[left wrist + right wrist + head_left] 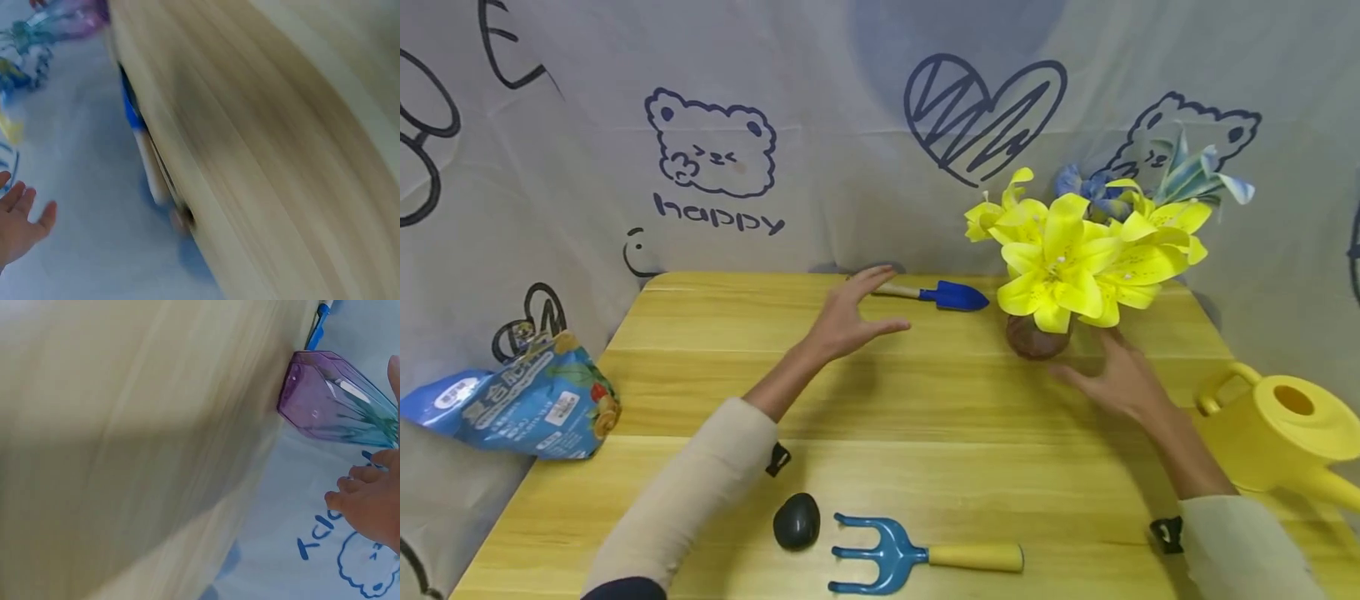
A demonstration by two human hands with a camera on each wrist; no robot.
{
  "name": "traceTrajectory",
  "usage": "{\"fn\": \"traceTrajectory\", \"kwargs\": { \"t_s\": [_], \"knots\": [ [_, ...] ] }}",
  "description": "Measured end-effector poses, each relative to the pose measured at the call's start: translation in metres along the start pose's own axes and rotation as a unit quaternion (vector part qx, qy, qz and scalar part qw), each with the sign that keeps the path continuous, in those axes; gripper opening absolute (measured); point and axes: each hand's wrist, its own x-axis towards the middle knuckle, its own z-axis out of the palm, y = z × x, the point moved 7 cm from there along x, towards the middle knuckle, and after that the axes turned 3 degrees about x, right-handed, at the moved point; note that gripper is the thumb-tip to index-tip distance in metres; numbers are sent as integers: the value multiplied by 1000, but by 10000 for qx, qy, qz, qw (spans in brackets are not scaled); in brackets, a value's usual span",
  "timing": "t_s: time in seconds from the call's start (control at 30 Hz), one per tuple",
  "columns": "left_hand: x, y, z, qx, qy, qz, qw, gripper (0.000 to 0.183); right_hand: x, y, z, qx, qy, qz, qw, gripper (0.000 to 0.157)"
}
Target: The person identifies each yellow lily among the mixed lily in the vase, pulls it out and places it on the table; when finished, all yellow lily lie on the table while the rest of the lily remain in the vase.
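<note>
A vase (312, 394), purple shading to blue-green and see-through, stands at the back right with yellow lilies (1060, 258) and blue flowers above it. Beside its right side is my right hand (1116, 375), thumb spread from the fingers, with no contact that I can make out. My left hand (850, 317) hovers over the back middle of the table, fingers extended and thumb apart, holding nothing. Just past its fingertips lies a blue trowel (955, 296) with a pale wooden handle, partly hidden by the hand. The left wrist view is blurred.
A yellow watering can (1292, 433) stands at the right edge. Near the front lie a blue hand fork (887, 554) with a yellow handle and a dark stone (796, 522). A blue printed bag (542, 400) sits at the left edge. Behind the wooden table (925, 400) hangs a printed cloth.
</note>
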Motion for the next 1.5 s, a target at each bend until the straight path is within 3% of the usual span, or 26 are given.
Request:
{"fn": "traceTrajectory", "kwargs": {
  "t_s": [0.13,0.27,0.4,0.5,0.57,0.67,0.9,1.03,1.1,1.17,1.2,1.27,1.33,1.4,1.5],
  "knots": [
    [28,34,32,-1251,204,39,9919,61,12,3,3,539,191,-57,9983,82],
    [47,67,59,-2537,233,95,9670,48,24,2,0,1114,630,-578,9901,78],
    [53,97,69,-3348,417,-12,9414,33,34,2,-1,1378,891,-937,9820,88],
    [51,112,72,-3695,824,-430,9246,28,37,4,1,1411,972,-957,9806,81],
    [49,115,75,-3930,1186,-727,9090,25,38,6,2,1456,975,-933,9801,75],
    [44,121,75,-4103,1734,-851,8913,20,39,7,4,1550,890,-849,9802,70],
    [38,139,72,-4065,2570,-487,8754,9,40,9,7,1568,633,-653,9834,73],
    [38,147,72,-3800,2911,-510,8765,5,40,8,7,1506,751,-762,9828,65],
    [38,150,74,-4048,3016,-338,8626,7,40,5,6,1400,904,-950,9814,63],
    [38,153,74,-4065,3063,-117,8607,7,40,3,6,1417,1027,-1152,9778,62],
    [38,154,74,-3995,3064,-38,8640,7,40,1,5,1411,1071,-1258,9761,63],
    [38,156,72,-3652,3092,83,8781,4,40,-1,5,1411,1111,-1404,9737,66],
    [37,157,68,-2945,3130,107,9029,6,39,-2,6,1353,1111,-1424,9742,64],
    [36,157,64,-2528,3150,248,9145,11,39,-2,7,1265,1080,-1353,9768,63],
    [37,156,61,-2446,3153,657,9146,13,39,0,9,1275,954,-1150,9805,61]
  ]
}}
